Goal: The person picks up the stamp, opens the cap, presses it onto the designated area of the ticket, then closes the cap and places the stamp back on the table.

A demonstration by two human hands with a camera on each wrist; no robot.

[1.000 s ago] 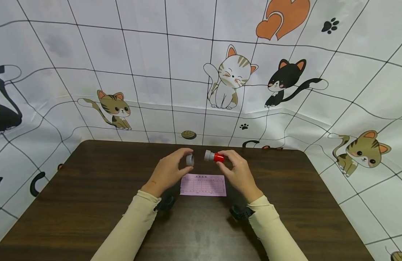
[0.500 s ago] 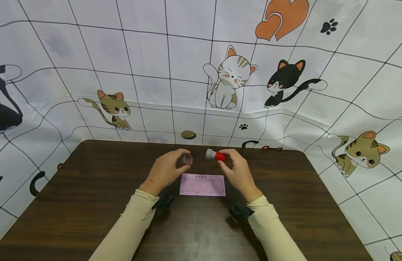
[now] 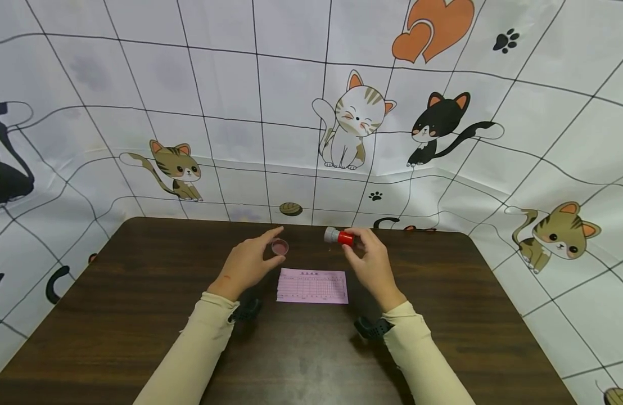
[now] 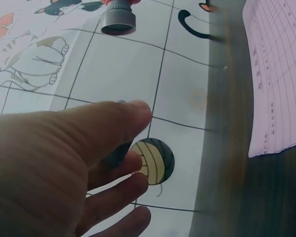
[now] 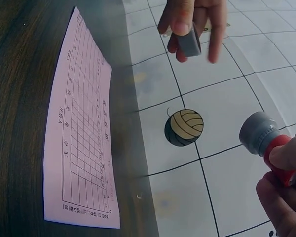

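My left hand (image 3: 243, 264) pinches a small round grey cap (image 3: 279, 247) by its edge, its reddish inside facing up toward the head camera. In the right wrist view the same cap (image 5: 189, 43) shows its grey side between thumb and fingers. The thumb of that hand (image 4: 74, 133) hides most of the cap in the left wrist view. A round stamp with a red handle (image 3: 345, 238) and a grey head is held sideways in my right hand (image 3: 372, 267), its grey end (image 5: 260, 133) pointing left. Below, between both hands, a pink printed form (image 3: 312, 286) lies on the table.
The dark wooden table (image 3: 139, 315) ends at a far edge just beyond the hands. Behind it hangs a white gridded sheet (image 3: 230, 140) with cartoon cats. Dark straps with devices (image 3: 373, 328) sit on both wrists.
My left hand has moved left, turning the cap so its inside shows. The right hand with the stamp has shifted slightly right, widening the gap. The form stays put.
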